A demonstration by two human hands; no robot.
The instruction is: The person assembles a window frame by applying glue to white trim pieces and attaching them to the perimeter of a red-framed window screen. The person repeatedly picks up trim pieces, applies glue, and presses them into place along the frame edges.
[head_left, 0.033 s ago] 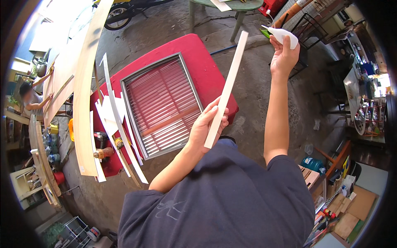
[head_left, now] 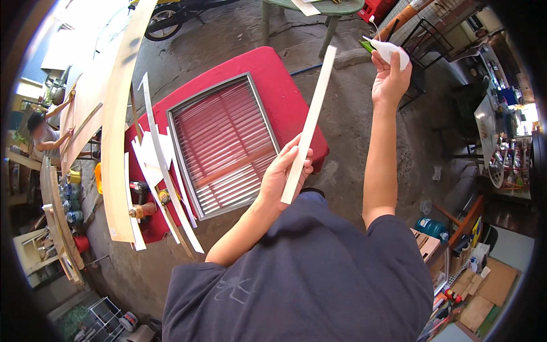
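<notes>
Standing apart, the hands (head_left: 280,170) clamp a flat, pale strip (head_left: 310,119) (left) and a smooth, tapered white bottle (head_left: 386,48) (right).

My strip (head_left: 310,117): pale wood look, smooth, matt. My bottle (head_left: 388,53): white plastic, smooth. Louvred panel's frame (head_left: 264,112): grey, metal-looking; slats (head_left: 219,134) glossy. Red tabletop (head_left: 288,91) matt, material unclear. Floor (head_left: 356,131) rough concrete. My shirt (head_left: 325,268): matt cloth.

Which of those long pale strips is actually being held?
The straight cream strip in the person's left grip, slanting up toward the picture's right; the white strips left of the slatted panel are not held.
</notes>
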